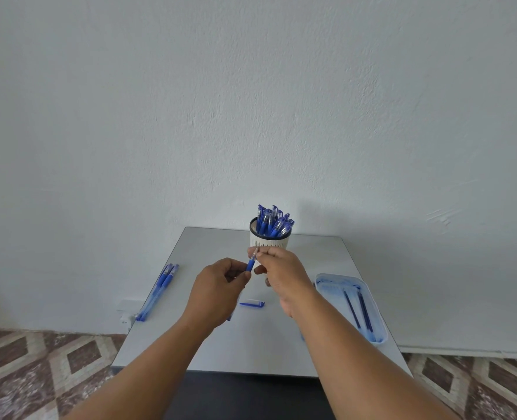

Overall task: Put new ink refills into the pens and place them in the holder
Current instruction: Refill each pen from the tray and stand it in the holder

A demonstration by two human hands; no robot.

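Note:
I hold one blue pen (251, 264) above the middle of the grey table (317, 256). My left hand (220, 286) grips its barrel from below. My right hand (277, 268) pinches its clear tip end between thumb and fingers. Just behind my hands stands the white pen holder (277, 243) with a dark rim, filled with several capped blue pens (270, 221). A loose blue pen cap (252, 304) lies on the table under my hands. Two ink refills (357, 309) lie in a pale blue tray (369, 291) on the right.
A few blue pens (160, 287) lie together at the table's left edge. The table stands against a pale wall. Patterned floor tiles (48, 368) show on both sides, and a white socket block (126, 312) sits on the floor at the left.

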